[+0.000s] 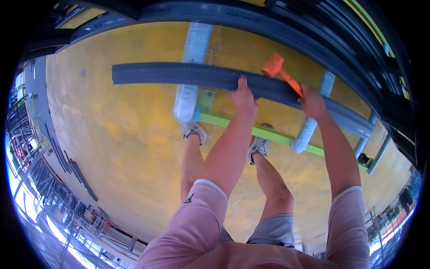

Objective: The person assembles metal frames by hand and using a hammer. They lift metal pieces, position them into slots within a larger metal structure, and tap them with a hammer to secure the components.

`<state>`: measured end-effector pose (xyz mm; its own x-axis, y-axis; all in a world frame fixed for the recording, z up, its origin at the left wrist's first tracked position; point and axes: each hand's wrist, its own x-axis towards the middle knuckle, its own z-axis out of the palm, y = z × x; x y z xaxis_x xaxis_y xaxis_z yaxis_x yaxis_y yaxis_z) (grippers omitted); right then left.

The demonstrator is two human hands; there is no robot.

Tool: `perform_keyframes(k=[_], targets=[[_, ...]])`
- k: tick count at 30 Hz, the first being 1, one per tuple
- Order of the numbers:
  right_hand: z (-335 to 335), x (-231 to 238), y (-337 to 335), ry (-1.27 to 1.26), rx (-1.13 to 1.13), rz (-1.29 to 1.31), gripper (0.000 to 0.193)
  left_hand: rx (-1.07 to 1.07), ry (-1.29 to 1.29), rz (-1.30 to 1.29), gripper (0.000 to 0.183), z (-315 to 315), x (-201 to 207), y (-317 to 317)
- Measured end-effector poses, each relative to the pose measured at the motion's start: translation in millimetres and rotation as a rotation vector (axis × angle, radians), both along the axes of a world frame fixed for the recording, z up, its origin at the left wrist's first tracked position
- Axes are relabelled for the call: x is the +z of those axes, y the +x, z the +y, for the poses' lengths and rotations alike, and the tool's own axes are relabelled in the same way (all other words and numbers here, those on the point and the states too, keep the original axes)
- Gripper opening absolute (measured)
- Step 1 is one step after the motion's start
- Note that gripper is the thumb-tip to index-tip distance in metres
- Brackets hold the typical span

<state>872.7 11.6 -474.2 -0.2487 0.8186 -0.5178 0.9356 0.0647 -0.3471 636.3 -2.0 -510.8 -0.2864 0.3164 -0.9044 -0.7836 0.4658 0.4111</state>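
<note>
Dark grey bar (170, 74), resting across wrapped supports on a low stand, its long axis running left to right and its right part slanting toward the near side. The yellow floor (112, 121) extends beyond the bar's square-cut left end and along its near side. At the far side, a row of dark bars (251, 19) bounds the room for moving, with a strip of floor between. The stand's green beam (277, 136) lies on the near side of the bar; the left wrapped support (186, 105) and right wrapped support (305, 132) cross beneath it. The left hand (245, 97) is at the bar's near edge, right of its visible middle: the thumb lies over the top face, the other fingers, mostly hidden, appear to grip from below. The right hand (312, 104), farther right, closes around the handle of an orange hammer (273, 66). The hammer's blurred head points left and far, above the bar's far edge in view; contact cannot be told.
</note>
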Motion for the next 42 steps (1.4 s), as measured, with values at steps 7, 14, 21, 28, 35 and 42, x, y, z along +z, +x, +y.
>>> perform_keyframes(k=[7,14,21,28,35,42], targets=[[63.4,-12.5,25.9,0.134,-0.051,-0.013,0.039,-0.128,0.236,-0.091,0.060,79.8,-23.3,20.5],[21.3,66.5,60.7,0.321,0.093,0.047,0.037,-0.379,0.326,-0.180,0.072,28.5,72.5,-1.8],[-160.5,275.5,33.6,0.681,0.195,0.030,0.020,-0.186,0.238,-0.229,0.040,-90.6,306.6,17.9],[-213.0,404.3,53.8,-0.122,-0.804,1.320,0.074,0.086,0.464,-0.212,0.018,-86.1,404.1,38.3],[-151.4,562.8,65.5,0.857,-0.125,0.514,0.074,-0.338,1.048,-0.047,0.033,-21.8,700.9,102.4],[-99.9,664.6,69.2,1.108,-0.502,0.912,0.048,-1.041,1.725,0.500,0.078,-16.5,895.2,190.9]])
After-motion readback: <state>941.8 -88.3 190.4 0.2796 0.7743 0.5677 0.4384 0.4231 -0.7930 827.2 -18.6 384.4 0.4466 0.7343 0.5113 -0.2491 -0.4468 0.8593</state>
